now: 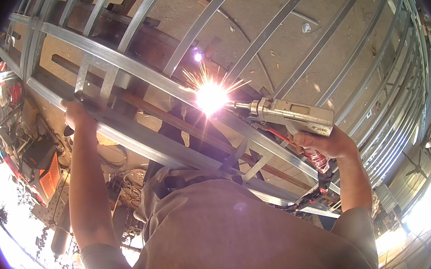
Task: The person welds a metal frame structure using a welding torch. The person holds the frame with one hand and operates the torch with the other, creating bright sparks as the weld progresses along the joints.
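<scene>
My right hand (332, 146) is wrapped round the grip of a grey handheld welding gun (295, 115). The gun's nozzle points left at a metal frame (146, 78) of square tubes and parallel bars. A white glare (211, 98) with orange sparks burns at the nozzle tip, hiding the spot on the tube beneath it. Red wrapping (315, 159) covers the lower part of the gun near my wrist. My left hand (78, 115) is closed over the frame's near tube (132, 146), left of the glare.
Parallel bars (317, 50) of the frame stretch away to the far right, above a dusty concrete floor (279, 38). A thin hose or rod (238, 27) lies there. Coiled cables (132, 188) and a red-orange machine (47, 178) stand at the left. Rusty beams (154, 51) lie beneath.
</scene>
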Available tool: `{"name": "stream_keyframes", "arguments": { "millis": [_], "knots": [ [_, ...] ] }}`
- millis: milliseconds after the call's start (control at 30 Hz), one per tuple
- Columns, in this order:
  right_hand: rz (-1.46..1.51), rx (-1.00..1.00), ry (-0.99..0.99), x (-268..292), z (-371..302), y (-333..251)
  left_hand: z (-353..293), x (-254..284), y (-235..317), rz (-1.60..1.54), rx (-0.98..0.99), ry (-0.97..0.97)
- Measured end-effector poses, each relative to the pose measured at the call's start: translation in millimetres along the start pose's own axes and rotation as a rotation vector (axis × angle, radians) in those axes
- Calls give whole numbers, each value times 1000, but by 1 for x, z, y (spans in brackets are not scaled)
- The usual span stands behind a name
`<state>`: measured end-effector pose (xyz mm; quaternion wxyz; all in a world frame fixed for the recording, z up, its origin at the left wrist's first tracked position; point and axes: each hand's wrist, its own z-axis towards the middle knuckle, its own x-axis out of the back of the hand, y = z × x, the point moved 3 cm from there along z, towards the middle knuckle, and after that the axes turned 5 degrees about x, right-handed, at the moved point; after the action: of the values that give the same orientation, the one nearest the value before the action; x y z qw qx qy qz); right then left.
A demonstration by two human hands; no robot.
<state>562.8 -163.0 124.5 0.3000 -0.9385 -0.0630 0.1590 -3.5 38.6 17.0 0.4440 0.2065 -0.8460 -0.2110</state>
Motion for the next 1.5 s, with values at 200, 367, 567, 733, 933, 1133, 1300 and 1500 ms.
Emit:
{"name": "stream_keyframes", "arguments": {
  "millis": [200, 367, 567, 733, 933, 1133, 1300, 1500],
  "knots": [
    [8, 8, 4, 0, -3, 0, -3, 2, 2, 51, -11, 11],
    [-13, -7, 4, 2, -4, 2, 10, 2, -2, 28, -16, -10],
    [-25, -36, 37, 3, -11, 7, 20, 3, -2, 14, -23, -23],
    [-24, -44, 43, 2, -12, 6, 9, 3, -2, 17, -27, -16],
    [-36, -56, 106, 1, -27, 10, -7, 4, 0, -106, -8, -143],
    [84, 180, 140, -15, -48, 2, 22, 1, -15, -253, 2, -311],
    [-189, 96, 178, -96, -32, -42, 48, 0, -25, -208, -66, -296],
    [-435, 457, 336, -236, 47, -124, 32, -6, -36, -123, -154, -200]
  ]
}}
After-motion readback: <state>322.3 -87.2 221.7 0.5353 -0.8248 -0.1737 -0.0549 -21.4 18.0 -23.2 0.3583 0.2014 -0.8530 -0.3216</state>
